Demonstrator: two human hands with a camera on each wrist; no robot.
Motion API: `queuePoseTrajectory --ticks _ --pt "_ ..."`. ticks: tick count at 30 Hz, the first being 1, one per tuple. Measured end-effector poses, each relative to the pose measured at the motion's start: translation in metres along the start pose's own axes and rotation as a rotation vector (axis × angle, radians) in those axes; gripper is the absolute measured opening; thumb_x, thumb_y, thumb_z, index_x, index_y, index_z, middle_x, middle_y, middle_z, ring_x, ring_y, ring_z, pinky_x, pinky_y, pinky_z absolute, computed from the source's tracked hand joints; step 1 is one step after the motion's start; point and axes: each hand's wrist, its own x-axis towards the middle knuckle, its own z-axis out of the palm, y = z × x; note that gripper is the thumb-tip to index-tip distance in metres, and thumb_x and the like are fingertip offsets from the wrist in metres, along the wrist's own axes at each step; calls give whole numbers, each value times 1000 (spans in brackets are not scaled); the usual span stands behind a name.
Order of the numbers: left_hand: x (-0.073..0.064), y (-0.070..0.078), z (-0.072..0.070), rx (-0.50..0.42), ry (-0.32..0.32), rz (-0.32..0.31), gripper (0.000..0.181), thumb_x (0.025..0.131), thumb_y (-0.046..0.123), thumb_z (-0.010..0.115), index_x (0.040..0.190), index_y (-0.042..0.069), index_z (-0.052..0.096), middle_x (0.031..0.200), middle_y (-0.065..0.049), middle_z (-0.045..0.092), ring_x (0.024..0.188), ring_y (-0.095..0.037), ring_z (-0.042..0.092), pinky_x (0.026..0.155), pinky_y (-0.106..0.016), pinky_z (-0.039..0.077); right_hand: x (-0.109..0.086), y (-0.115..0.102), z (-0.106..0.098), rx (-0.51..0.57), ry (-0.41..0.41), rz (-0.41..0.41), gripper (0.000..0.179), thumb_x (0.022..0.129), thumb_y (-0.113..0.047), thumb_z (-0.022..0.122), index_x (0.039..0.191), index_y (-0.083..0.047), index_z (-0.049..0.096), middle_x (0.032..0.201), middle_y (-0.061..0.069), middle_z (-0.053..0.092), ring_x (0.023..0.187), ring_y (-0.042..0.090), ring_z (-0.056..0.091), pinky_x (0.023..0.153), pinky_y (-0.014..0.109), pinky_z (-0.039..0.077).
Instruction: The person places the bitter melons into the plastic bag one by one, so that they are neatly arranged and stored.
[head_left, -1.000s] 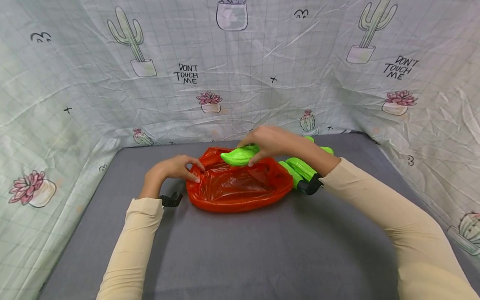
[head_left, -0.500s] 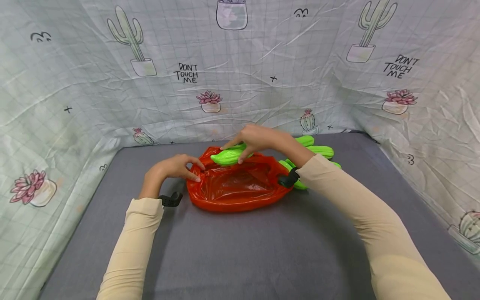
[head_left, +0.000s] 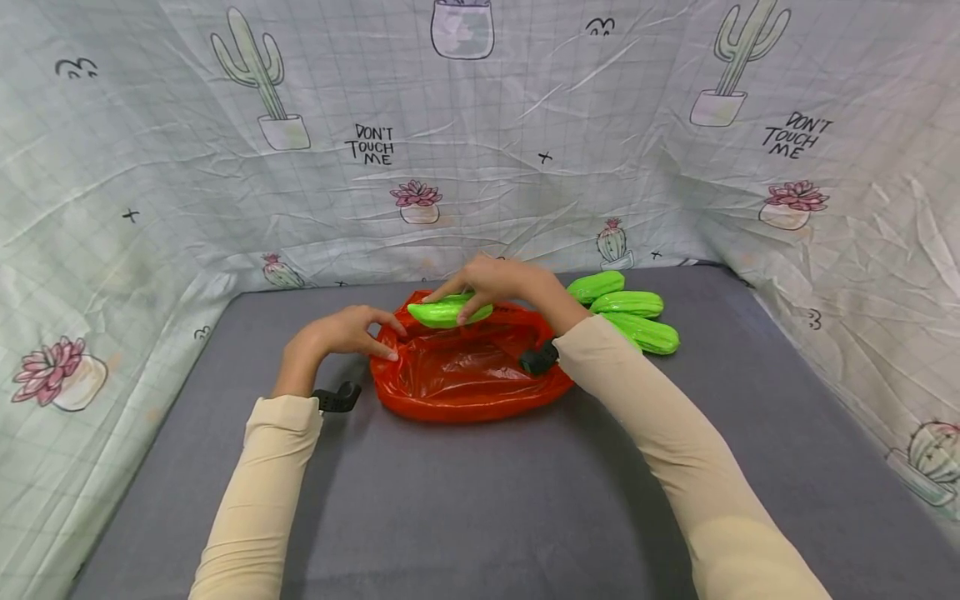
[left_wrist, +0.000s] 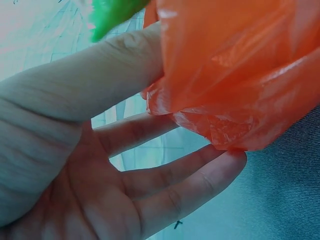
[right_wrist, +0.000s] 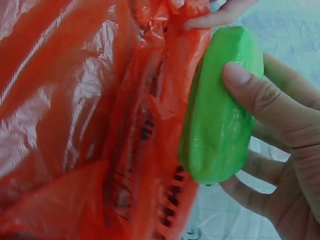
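Note:
A red plastic bag [head_left: 465, 410] lies on the grey surface with its mouth spread wide. My left hand [head_left: 341, 333] pinches the bag's left rim; in the left wrist view the thumb goes behind the red film [left_wrist: 240, 60] and the fingers lie along its folded edge. Over the far rim, my right hand [head_left: 495, 279] holds a bright green, ridged, cucumber-like vegetable [head_left: 438, 314]. The right wrist view shows the thumb on one side of this glossy vegetable [right_wrist: 220, 115] and the fingers around the other, with dark printing on the bag [right_wrist: 170, 200] beside it.
Several more green vegetables [head_left: 628, 303] lie to the right of the bag, partly behind the right sleeve [head_left: 630, 400]. A cactus-print cloth [head_left: 502, 167] walls the back and sides of the grey surface [head_left: 480, 508]. Black wrist cameras [head_left: 337, 397] sit close to the bag.
My right hand has moved left with the green vegetable, along the bag's far rim towards my left hand. The vegetables on the right are more exposed. My left hand keeps its place on the rim.

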Motion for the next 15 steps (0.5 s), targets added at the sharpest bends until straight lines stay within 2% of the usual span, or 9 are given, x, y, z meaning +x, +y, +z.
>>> queuePoseTrajectory --ticks 2,4,7,10,13,15 --pt "0 0 0 0 1 -2 45 89 30 80 129 11 70 134 -17 62 118 -33 54 98 -50 47 5 2 5 8 -32 15 57 92 -29 76 146 -30 57 135 -4 65 94 13 57 88 29 49" --pt "-1 0 -1 0 0 -10 46 89 31 80 129 11 69 135 -18 61 115 -32 54 95 -48 48 11 4 9 13 -63 24 56 93 -27 75 146 -29 57 135 -1 66 97 15 56 89 30 48" --pt "0 -1 0 -5 1 -13 46 89 32 80 129 12 70 135 -18 61 112 -31 55 92 -46 50 18 9 16 5 -90 61 55 93 -26 75 145 -29 58 130 -2 68 92 14 51 84 27 45" --pt "0 -1 0 -4 9 -1 46 89 32 81 128 12 70 133 -19 62 113 -32 56 92 -46 50 21 13 23 11 -81 111 54 92 -23 76 143 -27 59 112 0 68 87 13 47 78 24 42" --pt "-2 -1 -1 1 24 21 44 88 31 81 127 12 71 130 -17 64 113 -33 56 92 -46 50 23 15 29 1 -57 150 53 92 -22 78 142 -25 61 91 0 59 78 14 41 69 24 35" --pt "-2 0 -2 4 35 33 43 88 30 82 125 12 72 128 -16 65 111 -31 56 91 -45 49 25 15 31 -13 -37 161 53 91 -22 78 141 -24 62 87 -3 58 76 14 40 67 24 35"
